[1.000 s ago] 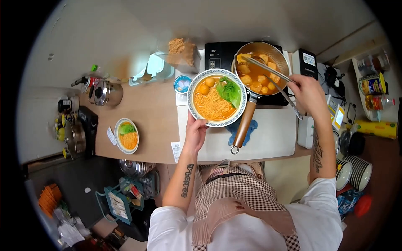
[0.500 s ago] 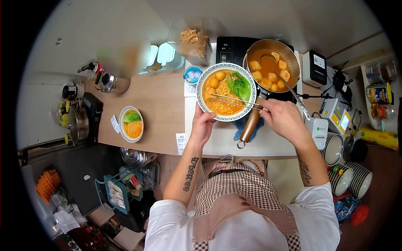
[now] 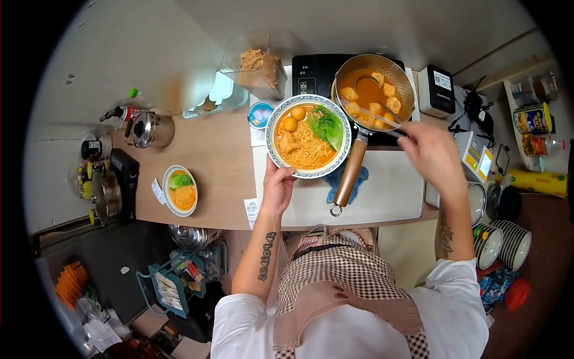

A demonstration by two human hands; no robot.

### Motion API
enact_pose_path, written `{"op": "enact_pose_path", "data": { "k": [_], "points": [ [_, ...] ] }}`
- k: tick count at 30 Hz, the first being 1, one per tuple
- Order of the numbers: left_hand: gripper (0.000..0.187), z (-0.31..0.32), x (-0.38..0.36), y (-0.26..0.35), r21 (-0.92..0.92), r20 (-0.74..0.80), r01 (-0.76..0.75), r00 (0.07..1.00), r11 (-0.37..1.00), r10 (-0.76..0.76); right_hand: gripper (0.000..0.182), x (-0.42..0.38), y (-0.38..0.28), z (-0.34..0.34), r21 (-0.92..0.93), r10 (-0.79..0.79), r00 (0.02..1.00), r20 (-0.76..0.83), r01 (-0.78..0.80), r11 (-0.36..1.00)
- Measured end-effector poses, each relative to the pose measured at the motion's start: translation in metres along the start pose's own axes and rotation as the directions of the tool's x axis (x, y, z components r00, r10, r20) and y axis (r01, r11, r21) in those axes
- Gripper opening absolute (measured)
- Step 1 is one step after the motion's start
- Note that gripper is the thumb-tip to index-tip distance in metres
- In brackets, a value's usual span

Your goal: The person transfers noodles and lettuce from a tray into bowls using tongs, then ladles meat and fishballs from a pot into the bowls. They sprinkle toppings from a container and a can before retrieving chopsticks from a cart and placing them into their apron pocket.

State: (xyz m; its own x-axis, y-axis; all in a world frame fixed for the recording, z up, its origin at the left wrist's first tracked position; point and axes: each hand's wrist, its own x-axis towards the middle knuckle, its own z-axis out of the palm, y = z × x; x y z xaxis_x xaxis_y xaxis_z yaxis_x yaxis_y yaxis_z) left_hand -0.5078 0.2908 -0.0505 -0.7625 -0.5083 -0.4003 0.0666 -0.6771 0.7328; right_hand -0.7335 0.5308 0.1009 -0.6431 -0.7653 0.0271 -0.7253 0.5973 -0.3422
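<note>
Nearest the body, beyond the checked apron (image 3: pixel 335 272), the left hand (image 3: pixel 278 186) pinches the edge of a patterned bowl (image 3: pixel 270 139), thumb at the rim and fingers underneath, at about 7 o'clock on it. The bowl is round, without a long axis, and its mouth faces up; noodles (image 3: pixel 317 148) fill its middle, greens (image 3: pixel 327 127) lie at 2 o'clock, two round balls (image 3: pixel 290 124) at 10 to 11, and a fried piece (image 3: pixel 289 142) at 8 to 9. At 8 o'clock from it, well apart, stands a second bowl (image 3: pixel 164 189). The right hand (image 3: pixel 433 152), blurred, is closed round metal tongs (image 3: pixel 378 118); the exact finger placing cannot be told. Their long axis points toward 10 o'clock, over the pan (image 3: pixel 405 84) at the held bowl's 2 o'clock. The pan's wooden handle (image 3: pixel 351 167) points between 6 and 7. Farthest, the black cooker (image 3: pixel 305 70) sits beneath the pan.
</note>
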Motion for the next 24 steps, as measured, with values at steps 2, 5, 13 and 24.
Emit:
{"op": "enact_pose_path", "data": {
  "k": [2, 5, 13, 24],
  "points": [
    [0.077, -0.003, 0.001, 0.000, 0.011, 0.003, 0.001, 1.000, 1.000, -0.001, 0.018, 0.013, 0.018, -0.004, -0.120, 0.086, 0.996, -0.024, -0.088, 0.989],
    [0.077, 0.001, 0.002, 0.001, -0.005, 0.007, 0.004, 1.000, 1.000, -0.004, 0.020, 0.036, 0.041, 0.021, -0.229, 0.135, 0.990, 0.039, -0.122, 0.966],
    [0.078, 0.000, 0.005, 0.002, -0.015, 0.022, 0.005, 1.000, 1.000, -0.005, 0.016, 0.024, 0.046, 0.012, -0.110, 0.086, 0.995, -0.058, -0.092, 0.990],
    [0.076, 0.003, 0.010, 0.006, 0.005, 0.023, 0.011, 1.000, 1.000, -0.011, 0.015, -0.012, 0.000, -0.016, 0.023, -0.080, 0.997, 0.010, 0.079, 0.997]
  ]
}}
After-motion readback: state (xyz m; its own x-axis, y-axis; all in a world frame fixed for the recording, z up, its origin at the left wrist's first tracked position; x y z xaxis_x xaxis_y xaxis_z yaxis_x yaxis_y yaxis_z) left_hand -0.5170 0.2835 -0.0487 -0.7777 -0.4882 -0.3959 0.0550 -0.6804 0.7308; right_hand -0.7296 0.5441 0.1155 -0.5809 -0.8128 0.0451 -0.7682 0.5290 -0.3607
